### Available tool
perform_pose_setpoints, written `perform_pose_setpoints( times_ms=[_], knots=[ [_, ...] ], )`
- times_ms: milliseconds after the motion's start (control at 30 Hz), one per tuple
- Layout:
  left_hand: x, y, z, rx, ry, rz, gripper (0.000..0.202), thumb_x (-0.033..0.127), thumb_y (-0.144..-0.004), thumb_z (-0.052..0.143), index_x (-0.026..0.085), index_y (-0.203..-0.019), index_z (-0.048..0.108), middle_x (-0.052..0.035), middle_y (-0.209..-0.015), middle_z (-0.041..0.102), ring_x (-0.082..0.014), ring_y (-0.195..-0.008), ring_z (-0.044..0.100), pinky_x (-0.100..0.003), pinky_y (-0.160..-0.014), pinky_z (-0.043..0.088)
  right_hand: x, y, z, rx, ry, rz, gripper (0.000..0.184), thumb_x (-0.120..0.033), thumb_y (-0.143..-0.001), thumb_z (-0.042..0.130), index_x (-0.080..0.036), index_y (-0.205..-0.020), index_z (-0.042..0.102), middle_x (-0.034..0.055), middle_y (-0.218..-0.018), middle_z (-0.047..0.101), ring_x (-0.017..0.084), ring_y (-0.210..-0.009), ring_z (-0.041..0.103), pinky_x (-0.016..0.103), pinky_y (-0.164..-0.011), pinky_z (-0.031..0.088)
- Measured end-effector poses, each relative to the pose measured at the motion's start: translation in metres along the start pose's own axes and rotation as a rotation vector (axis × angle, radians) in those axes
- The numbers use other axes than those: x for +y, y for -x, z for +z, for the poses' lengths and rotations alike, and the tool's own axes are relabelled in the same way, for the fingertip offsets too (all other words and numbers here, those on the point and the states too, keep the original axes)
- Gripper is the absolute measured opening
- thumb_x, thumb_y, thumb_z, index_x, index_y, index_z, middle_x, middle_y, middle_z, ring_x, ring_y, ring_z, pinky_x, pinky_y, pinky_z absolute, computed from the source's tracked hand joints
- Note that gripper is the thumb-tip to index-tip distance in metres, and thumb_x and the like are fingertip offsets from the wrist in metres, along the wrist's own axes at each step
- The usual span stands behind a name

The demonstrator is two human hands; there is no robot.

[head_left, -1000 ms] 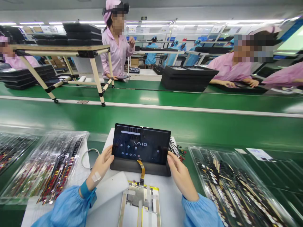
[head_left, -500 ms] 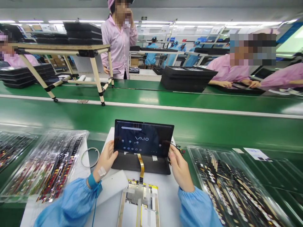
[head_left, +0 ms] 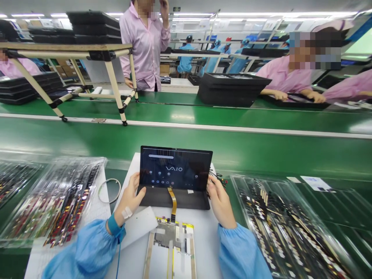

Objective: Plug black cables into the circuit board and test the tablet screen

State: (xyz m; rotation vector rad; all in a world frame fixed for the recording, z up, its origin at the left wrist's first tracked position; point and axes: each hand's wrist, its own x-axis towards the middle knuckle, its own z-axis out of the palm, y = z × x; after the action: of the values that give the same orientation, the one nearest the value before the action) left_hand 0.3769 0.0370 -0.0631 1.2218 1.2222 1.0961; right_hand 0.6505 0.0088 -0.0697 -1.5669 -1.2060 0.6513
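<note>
A lit tablet screen (head_left: 176,167) showing a VAIO logo stands tilted up over a black pad (head_left: 177,198). My left hand (head_left: 130,197) grips the screen's left edge and my right hand (head_left: 220,198) grips its right edge. An orange flex cable (head_left: 173,201) runs from the screen's lower edge down to an open tablet chassis (head_left: 172,248) with a bare circuit board, lying on the white mat (head_left: 206,240) between my blue sleeves.
Clear plastic trays of small parts lie at the left (head_left: 55,201) and right (head_left: 287,224). A wire ring (head_left: 109,190) sits left of the pad. Beyond runs a green conveyor (head_left: 186,139). Across it stand stacked black trays (head_left: 232,90), a frame rack (head_left: 72,58) and workers in pink.
Both hands have lifted the screen from lying low on the pad to a steeper tilt, uncovering more of the pad and the flex cable. The view dropped slightly.
</note>
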Motion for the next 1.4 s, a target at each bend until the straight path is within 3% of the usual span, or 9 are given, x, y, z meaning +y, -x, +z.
perform_pose_setpoints(
  times_ms=[100,333,900,1067,1200,1367,1400],
  knots=[
    [0.001,0.002,0.0,0.005,-0.005,-0.008,0.064,0.035,-0.063,0.061,0.014,-0.117,0.033,-0.0211,-0.135,0.039,-0.0279,-0.128,0.037,-0.043,-0.109,0.024,-0.001,-0.001,0.001,-0.006,-0.006,-0.009,0.062,-0.071,-0.076,0.041,-0.02,-0.108,0.052,0.0098,-0.104,0.061,0.024,-0.098,0.058,0.038,-0.086,0.046],
    [0.002,0.007,0.0,0.014,-0.005,0.009,0.052,0.033,-0.066,0.058,0.016,-0.111,0.038,-0.0172,-0.127,0.05,-0.0248,-0.121,0.046,-0.039,-0.106,0.032,0.001,0.0,0.004,-0.016,-0.049,-0.036,0.059,-0.069,-0.075,0.047,-0.021,-0.109,0.05,0.0105,-0.114,0.057,0.024,-0.107,0.053,0.037,-0.091,0.044],
    [-0.014,0.008,-0.011,0.001,-0.038,-0.028,0.058,0.035,-0.07,0.06,0.017,-0.118,0.033,-0.0197,-0.134,0.042,-0.0282,-0.127,0.038,-0.046,-0.107,0.027,0.03,0.001,0.023,-0.069,-0.152,-0.127,0.056,-0.051,-0.087,0.044,-0.02,-0.131,0.03,0.0105,-0.136,0.036,0.02,-0.125,0.034,0.041,-0.106,0.027],
    [-0.03,0.003,-0.028,-0.02,-0.061,-0.021,0.067,0.041,-0.074,0.061,0.02,-0.129,0.029,-0.0155,-0.14,0.035,-0.0281,-0.13,0.034,-0.044,-0.109,0.024,0.04,0.0,0.034,-0.01,-0.087,-0.171,0.054,-0.047,-0.088,0.044,-0.018,-0.132,0.03,0.0099,-0.135,0.037,0.02,-0.125,0.034,0.04,-0.106,0.029],
    [-0.043,-0.009,-0.046,-0.006,-0.083,-0.028,0.08,0.048,-0.068,0.067,0.025,-0.133,0.028,-0.0108,-0.142,0.035,-0.0309,-0.13,0.032,-0.047,-0.109,0.023,0.018,0.002,0.033,0.063,0.03,-0.225,0.052,-0.045,-0.088,0.042,-0.017,-0.131,0.033,0.0097,-0.13,0.043,0.02,-0.119,0.042,0.037,-0.1,0.037],
    [-0.066,-0.029,-0.097,0.021,-0.186,-0.118,0.086,0.059,-0.059,0.07,0.037,-0.132,0.031,0.0008,-0.138,0.042,-0.034,-0.125,0.039,-0.048,-0.105,0.032,-0.02,0.026,-0.013,0.186,0.249,-0.248,0.038,-0.042,-0.086,0.045,-0.024,-0.118,0.052,0.0056,-0.112,0.057,0.021,-0.104,0.053,0.036,-0.092,0.044],
    [-0.072,-0.033,-0.111,0.083,-0.216,-0.162,0.083,0.065,-0.057,0.066,0.042,-0.13,0.033,0.0051,-0.135,0.046,-0.0359,-0.122,0.041,-0.051,-0.101,0.037,-0.022,0.032,-0.026,0.21,0.294,-0.237,0.033,-0.041,-0.085,0.047,-0.025,-0.112,0.056,0.0049,-0.105,0.059,0.021,-0.099,0.055,0.036,-0.089,0.046]
  ],
)
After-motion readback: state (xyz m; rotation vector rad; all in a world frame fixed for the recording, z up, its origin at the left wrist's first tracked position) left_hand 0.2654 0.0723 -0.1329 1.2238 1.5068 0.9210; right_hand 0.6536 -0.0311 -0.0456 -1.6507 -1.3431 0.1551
